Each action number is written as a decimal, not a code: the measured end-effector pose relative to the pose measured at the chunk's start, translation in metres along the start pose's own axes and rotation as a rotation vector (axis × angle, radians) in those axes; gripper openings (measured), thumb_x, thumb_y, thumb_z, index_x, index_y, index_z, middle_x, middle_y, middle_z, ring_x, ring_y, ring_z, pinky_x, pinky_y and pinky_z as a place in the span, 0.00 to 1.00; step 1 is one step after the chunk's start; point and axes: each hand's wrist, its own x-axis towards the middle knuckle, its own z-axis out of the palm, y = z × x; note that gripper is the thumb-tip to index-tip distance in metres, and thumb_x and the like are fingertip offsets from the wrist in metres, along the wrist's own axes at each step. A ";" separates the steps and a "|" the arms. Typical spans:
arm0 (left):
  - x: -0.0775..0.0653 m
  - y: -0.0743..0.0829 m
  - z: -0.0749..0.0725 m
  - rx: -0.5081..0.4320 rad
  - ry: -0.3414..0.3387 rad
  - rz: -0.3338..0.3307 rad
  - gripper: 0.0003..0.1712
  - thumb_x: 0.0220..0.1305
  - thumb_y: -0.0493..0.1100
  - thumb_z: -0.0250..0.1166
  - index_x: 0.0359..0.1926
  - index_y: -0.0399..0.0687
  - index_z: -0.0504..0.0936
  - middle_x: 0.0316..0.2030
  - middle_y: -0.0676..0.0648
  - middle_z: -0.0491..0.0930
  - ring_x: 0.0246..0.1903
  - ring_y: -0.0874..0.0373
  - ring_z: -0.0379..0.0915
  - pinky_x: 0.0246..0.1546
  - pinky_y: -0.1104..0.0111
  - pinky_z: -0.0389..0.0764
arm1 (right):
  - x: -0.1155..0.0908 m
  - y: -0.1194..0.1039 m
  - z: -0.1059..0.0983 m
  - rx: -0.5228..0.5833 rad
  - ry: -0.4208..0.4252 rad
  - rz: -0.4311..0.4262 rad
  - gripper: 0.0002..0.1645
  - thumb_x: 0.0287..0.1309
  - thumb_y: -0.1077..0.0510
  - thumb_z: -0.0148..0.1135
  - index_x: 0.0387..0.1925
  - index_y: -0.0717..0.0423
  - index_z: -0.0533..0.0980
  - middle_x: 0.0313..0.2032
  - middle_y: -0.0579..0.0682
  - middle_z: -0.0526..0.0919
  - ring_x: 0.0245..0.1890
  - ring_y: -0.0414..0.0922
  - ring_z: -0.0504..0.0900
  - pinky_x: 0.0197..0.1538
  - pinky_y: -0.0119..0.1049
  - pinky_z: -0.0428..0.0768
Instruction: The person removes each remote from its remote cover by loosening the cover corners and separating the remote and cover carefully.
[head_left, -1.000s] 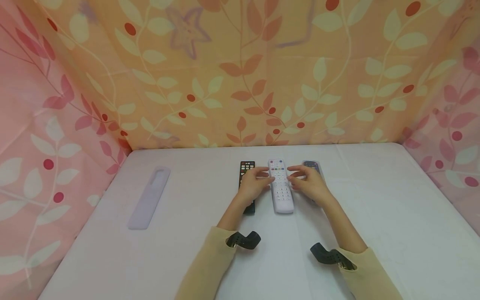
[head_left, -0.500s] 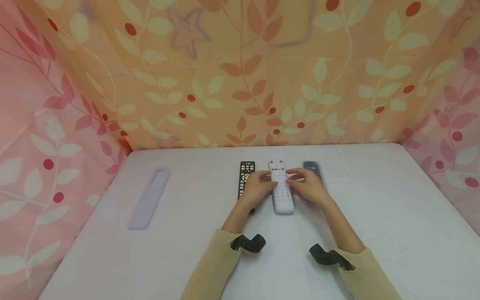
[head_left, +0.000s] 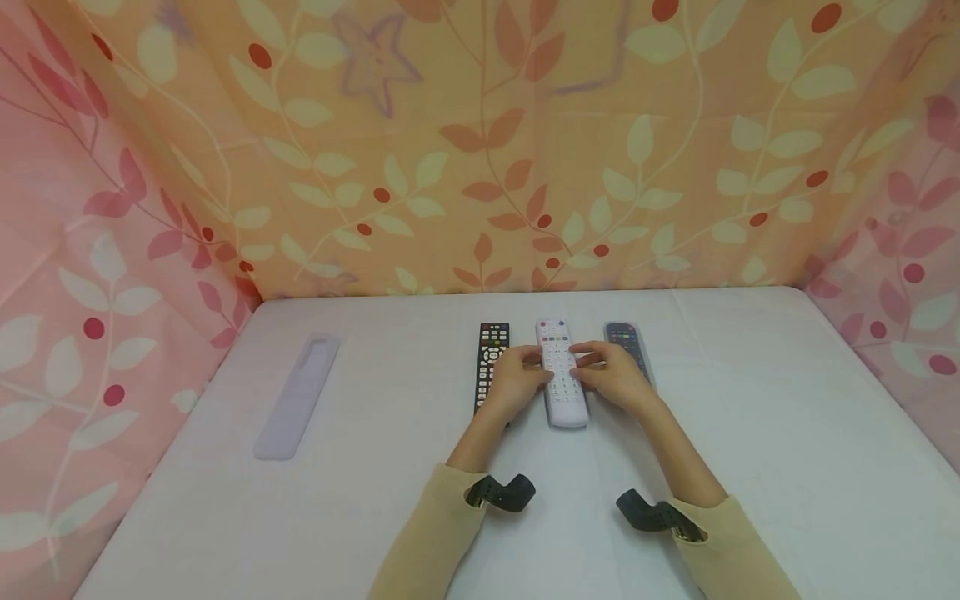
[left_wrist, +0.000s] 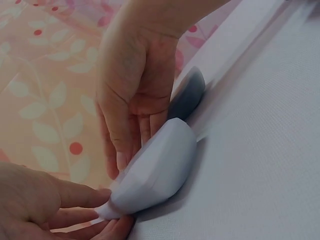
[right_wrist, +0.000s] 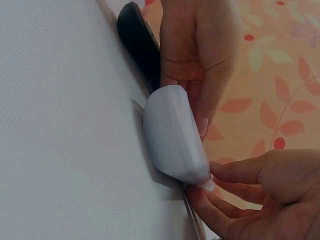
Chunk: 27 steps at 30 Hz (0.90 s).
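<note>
A white remote control (head_left: 564, 400) lies face up on the table, in a fitted pale sleeve-like cover (right_wrist: 172, 135). My left hand (head_left: 516, 385) is at its left edge, with thumb above and fingers lower down, pinching the rim of the cover. On the opposite edge my right hand (head_left: 621, 382) pinches the rim the same way; a small translucent flap shows between its thumb and finger in the right wrist view. Beneath my left forearm's side lies a black remote control (head_left: 493, 354), partly hidden. A dark grey remote control (head_left: 624, 333) is partly behind my right hand.
A separate pale translucent remote cover (head_left: 296, 400) lies at the left of the white-clothed table (head_left: 187, 517). A floral curtain (head_left: 420, 167) closes off the back and both sides. Dark wrist-worn devices (head_left: 501, 493) project from the sleeves.
Both hands have slid toward the body along the white remote's edges, and the thumbs have come onto its sides. More of the black and grey remotes shows. The remotes stay in place.
</note>
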 end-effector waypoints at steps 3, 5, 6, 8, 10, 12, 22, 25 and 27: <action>-0.001 0.000 0.000 0.001 0.000 0.009 0.28 0.67 0.31 0.69 0.68 0.33 0.77 0.61 0.34 0.82 0.59 0.45 0.83 0.53 0.64 0.87 | 0.000 0.000 0.000 0.002 0.003 -0.002 0.27 0.71 0.65 0.63 0.68 0.71 0.72 0.56 0.72 0.80 0.57 0.66 0.83 0.53 0.47 0.88; -0.001 0.000 0.000 0.003 0.002 0.014 0.28 0.68 0.31 0.69 0.68 0.33 0.77 0.61 0.34 0.82 0.60 0.44 0.83 0.55 0.62 0.86 | 0.000 0.000 0.000 0.003 0.004 -0.002 0.27 0.71 0.65 0.63 0.68 0.71 0.72 0.56 0.72 0.80 0.57 0.66 0.84 0.53 0.47 0.88; -0.001 0.000 0.000 0.005 0.003 0.016 0.28 0.68 0.31 0.69 0.68 0.33 0.78 0.61 0.34 0.82 0.60 0.44 0.83 0.56 0.62 0.86 | 0.000 0.000 0.000 0.005 0.005 0.000 0.27 0.71 0.65 0.63 0.68 0.71 0.72 0.56 0.72 0.80 0.57 0.65 0.84 0.53 0.46 0.88; -0.002 0.000 0.001 0.010 0.005 0.017 0.27 0.68 0.31 0.68 0.67 0.33 0.78 0.61 0.35 0.82 0.60 0.44 0.82 0.57 0.61 0.86 | 0.000 0.000 0.000 0.008 0.006 0.003 0.27 0.71 0.66 0.63 0.68 0.70 0.72 0.56 0.72 0.80 0.57 0.65 0.84 0.53 0.46 0.88; -0.002 0.001 0.001 0.007 0.006 0.017 0.27 0.68 0.31 0.69 0.67 0.34 0.78 0.61 0.35 0.82 0.60 0.45 0.82 0.56 0.61 0.86 | 0.000 0.000 0.000 0.016 0.009 0.003 0.28 0.71 0.66 0.63 0.69 0.70 0.71 0.57 0.72 0.80 0.58 0.66 0.83 0.53 0.46 0.88; -0.002 0.001 0.001 0.002 0.009 0.011 0.27 0.68 0.32 0.69 0.67 0.35 0.79 0.60 0.36 0.83 0.59 0.46 0.83 0.55 0.62 0.86 | 0.000 -0.001 -0.001 0.023 0.017 0.004 0.29 0.70 0.66 0.63 0.69 0.71 0.71 0.57 0.73 0.80 0.58 0.66 0.83 0.52 0.46 0.89; 0.000 0.006 0.002 -0.090 0.022 0.012 0.26 0.69 0.31 0.67 0.68 0.36 0.78 0.61 0.36 0.83 0.58 0.46 0.84 0.53 0.64 0.87 | 0.003 -0.007 -0.004 0.046 0.076 -0.009 0.33 0.69 0.67 0.64 0.71 0.75 0.67 0.59 0.75 0.80 0.54 0.65 0.86 0.50 0.41 0.89; 0.000 0.007 0.003 -0.103 0.041 0.027 0.26 0.68 0.30 0.68 0.67 0.36 0.80 0.59 0.36 0.83 0.56 0.47 0.85 0.51 0.65 0.88 | 0.002 -0.008 -0.006 0.076 0.078 -0.009 0.32 0.69 0.67 0.63 0.70 0.77 0.67 0.59 0.75 0.80 0.53 0.64 0.86 0.50 0.41 0.89; 0.000 0.007 0.002 -0.113 0.055 0.040 0.26 0.67 0.29 0.69 0.66 0.37 0.81 0.58 0.37 0.84 0.55 0.48 0.85 0.48 0.65 0.88 | 0.002 -0.009 -0.007 0.089 0.078 -0.008 0.32 0.69 0.67 0.63 0.70 0.77 0.67 0.59 0.75 0.79 0.52 0.62 0.87 0.50 0.40 0.89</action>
